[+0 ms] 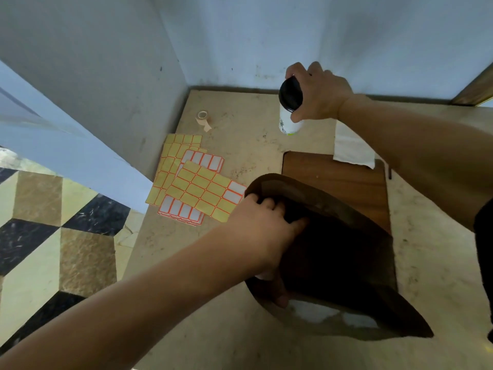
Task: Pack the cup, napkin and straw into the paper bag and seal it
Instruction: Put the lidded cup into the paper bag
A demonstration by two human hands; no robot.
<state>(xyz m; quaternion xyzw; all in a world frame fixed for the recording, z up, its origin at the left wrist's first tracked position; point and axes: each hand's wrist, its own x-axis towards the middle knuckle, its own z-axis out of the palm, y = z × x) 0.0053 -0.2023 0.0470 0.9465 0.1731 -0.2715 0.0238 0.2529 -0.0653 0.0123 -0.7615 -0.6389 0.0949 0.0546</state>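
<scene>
Several sheets of yellow and white labels [196, 182] with orange borders lie fanned in an overlapping pile at the left side of the beige table [240, 343], close to the grey wall. Beyond them, toward the corner, sits a small roll of tape [203, 116] with a loose end trailing off it. Left of the table, a patterned floor [53, 222] of black, tan and cream tiles shows below.

Just right of the labels, the left hand [262, 231] holds the near left rim of the brown paper bag [346, 249], fingers curled over the edge into the mouth and thumb on the outside, so its grip is closed on the bag. The bag stands open, its dark inside facing up, and it partly covers a brown wooden board [333, 172] lying flat on the table behind it.

Farther back, the right hand [320, 94] is closed around the top of the cup [290, 108], a white cup with a black lid [290, 94], tilted with the lid turned toward the camera. Whether its base touches the table I cannot tell. To the right, a white napkin [352, 145] lies partly on the far edge of the board, half hidden under the right forearm.
</scene>
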